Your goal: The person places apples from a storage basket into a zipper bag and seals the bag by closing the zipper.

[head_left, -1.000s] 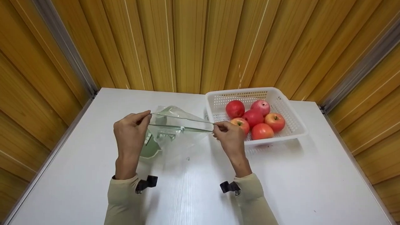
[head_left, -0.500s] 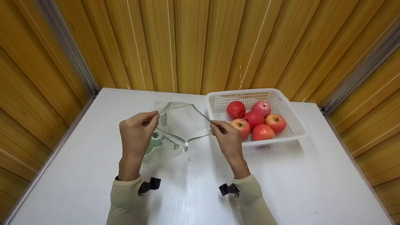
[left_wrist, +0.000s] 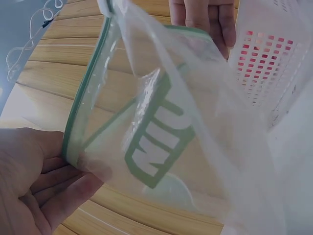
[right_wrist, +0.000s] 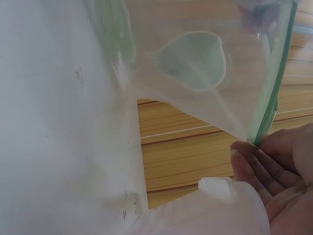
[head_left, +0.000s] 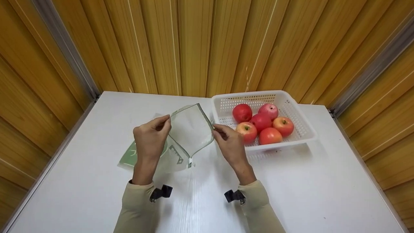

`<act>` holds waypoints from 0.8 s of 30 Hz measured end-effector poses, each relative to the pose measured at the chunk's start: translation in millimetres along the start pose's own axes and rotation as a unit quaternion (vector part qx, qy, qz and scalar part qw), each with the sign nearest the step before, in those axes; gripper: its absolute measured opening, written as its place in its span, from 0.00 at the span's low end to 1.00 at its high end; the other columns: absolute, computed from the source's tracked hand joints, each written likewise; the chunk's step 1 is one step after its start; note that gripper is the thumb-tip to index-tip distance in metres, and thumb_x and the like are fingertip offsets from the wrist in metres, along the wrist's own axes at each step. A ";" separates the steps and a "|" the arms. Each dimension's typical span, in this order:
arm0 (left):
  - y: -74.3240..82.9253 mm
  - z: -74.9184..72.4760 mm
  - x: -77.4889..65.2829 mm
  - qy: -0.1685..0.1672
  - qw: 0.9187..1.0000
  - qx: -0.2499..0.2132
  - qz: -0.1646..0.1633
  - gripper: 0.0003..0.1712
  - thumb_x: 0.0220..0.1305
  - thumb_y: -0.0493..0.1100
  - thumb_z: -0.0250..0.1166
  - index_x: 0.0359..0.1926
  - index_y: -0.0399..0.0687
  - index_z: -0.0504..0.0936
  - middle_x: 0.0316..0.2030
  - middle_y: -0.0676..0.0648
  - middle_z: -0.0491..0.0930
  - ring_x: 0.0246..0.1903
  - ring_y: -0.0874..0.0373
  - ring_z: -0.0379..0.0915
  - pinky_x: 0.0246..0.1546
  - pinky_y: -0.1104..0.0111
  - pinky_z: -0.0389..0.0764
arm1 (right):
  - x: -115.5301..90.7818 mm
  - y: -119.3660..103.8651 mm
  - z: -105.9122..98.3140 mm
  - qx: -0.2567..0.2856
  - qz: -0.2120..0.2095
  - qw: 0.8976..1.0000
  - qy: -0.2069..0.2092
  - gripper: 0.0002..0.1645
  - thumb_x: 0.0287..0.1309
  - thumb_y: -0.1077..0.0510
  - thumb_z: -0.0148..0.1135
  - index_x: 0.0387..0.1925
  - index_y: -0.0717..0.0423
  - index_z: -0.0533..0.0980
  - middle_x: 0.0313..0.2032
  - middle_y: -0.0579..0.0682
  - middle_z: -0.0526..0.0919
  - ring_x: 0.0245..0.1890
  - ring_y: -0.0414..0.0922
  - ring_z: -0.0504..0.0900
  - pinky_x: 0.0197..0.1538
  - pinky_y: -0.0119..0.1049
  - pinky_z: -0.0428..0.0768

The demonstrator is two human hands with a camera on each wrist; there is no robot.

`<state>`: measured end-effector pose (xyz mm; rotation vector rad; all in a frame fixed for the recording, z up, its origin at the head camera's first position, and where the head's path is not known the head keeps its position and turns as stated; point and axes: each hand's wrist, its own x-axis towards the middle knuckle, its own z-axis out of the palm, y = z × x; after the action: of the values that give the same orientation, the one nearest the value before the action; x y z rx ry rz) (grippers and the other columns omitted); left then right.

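Observation:
A clear plastic zip bag [head_left: 190, 129] with green prints and a green-edged mouth spreads wide between both hands, above the table. My left hand [head_left: 151, 140] pinches the left side of its mouth between thumb and fingers. On the opposite side, my right hand [head_left: 230, 142] pinches the rim, close to the basket. A small white slider [head_left: 190, 160] sits at the near corner of the mouth. In the left wrist view, the bag's green-lettered wall [left_wrist: 159, 137] hangs between the hands. The right wrist view shows a pale green leaf-like print [right_wrist: 193, 61] on the bag.
Right of the bag stands a white plastic basket [head_left: 307, 132] holding several red apples [head_left: 270, 136]. Both rest on the white table [head_left: 307, 194], its far edge meeting wood-look panels [head_left: 194, 48]. Black wrist cameras [head_left: 161, 193] sit on both sleeves.
The bag's mouth has gone from a narrow slit to a wide diamond. My left hand has moved right and my right hand slightly left, bringing them closer together. The apples stay put.

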<state>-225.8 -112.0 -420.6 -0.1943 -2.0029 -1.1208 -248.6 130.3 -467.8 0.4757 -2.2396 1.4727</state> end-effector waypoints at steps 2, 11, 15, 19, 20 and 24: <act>-1.4 2.0 -1.1 -0.002 1.000 -0.002 -0.006 0.06 0.63 0.28 0.72 0.40 0.33 0.93 0.33 0.39 0.90 0.29 0.52 0.89 0.32 0.87 0.76 | -0.7 0.2 0.9 -0.002 -0.004 1.000 -0.010 0.17 0.64 0.70 0.72 0.54 0.66 0.86 0.45 0.56 0.91 0.39 0.47 0.89 0.46 0.35 0.88; -1.9 7.7 -3.4 -0.006 1.000 -0.012 -0.020 0.05 0.64 0.29 0.72 0.40 0.32 0.93 0.33 0.39 0.90 0.29 0.52 0.89 0.30 0.84 0.79 | -1.3 0.1 1.3 -0.004 -0.009 1.000 -0.024 0.16 0.65 0.69 0.72 0.54 0.67 0.85 0.45 0.55 0.91 0.40 0.48 0.89 0.47 0.37 0.88; -2.5 8.5 -3.8 -0.009 0.999 -0.011 -0.029 0.06 0.65 0.30 0.72 0.41 0.32 0.93 0.34 0.39 0.90 0.30 0.52 0.89 0.30 0.85 0.78 | -1.4 0.5 0.8 -0.015 -0.008 1.000 -0.021 0.16 0.65 0.67 0.72 0.54 0.65 0.86 0.45 0.55 0.91 0.41 0.47 0.90 0.48 0.37 0.88; -2.2 8.4 -4.0 -0.012 0.999 -0.012 -0.038 0.06 0.66 0.31 0.72 0.42 0.33 0.93 0.36 0.39 0.90 0.31 0.53 0.89 0.31 0.82 0.81 | -0.6 -0.2 -0.3 -0.009 -0.009 1.000 -0.023 0.15 0.67 0.64 0.72 0.54 0.65 0.86 0.46 0.54 0.91 0.41 0.47 0.90 0.48 0.38 0.88; -2.3 8.3 -4.0 -0.013 0.999 -0.011 -0.039 0.06 0.66 0.31 0.72 0.42 0.33 0.93 0.36 0.39 0.90 0.32 0.53 0.89 0.31 0.81 0.82 | -0.5 -0.2 -0.7 -0.007 -0.008 1.000 -0.023 0.15 0.68 0.64 0.72 0.54 0.65 0.86 0.46 0.54 0.91 0.41 0.47 0.89 0.48 0.38 0.88; -3.1 8.7 -4.0 -0.018 0.999 -0.013 -0.044 0.06 0.66 0.32 0.72 0.42 0.33 0.92 0.36 0.39 0.91 0.32 0.52 0.90 0.31 0.78 0.84 | -0.2 0.7 -4.4 -0.001 -0.002 1.000 -0.023 0.15 0.68 0.63 0.72 0.54 0.63 0.86 0.46 0.52 0.91 0.41 0.46 0.89 0.48 0.36 0.88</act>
<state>-229.8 -106.3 -427.8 -0.1408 -2.0463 -1.2065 -248.2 134.7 -466.9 0.5174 -2.2738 1.4705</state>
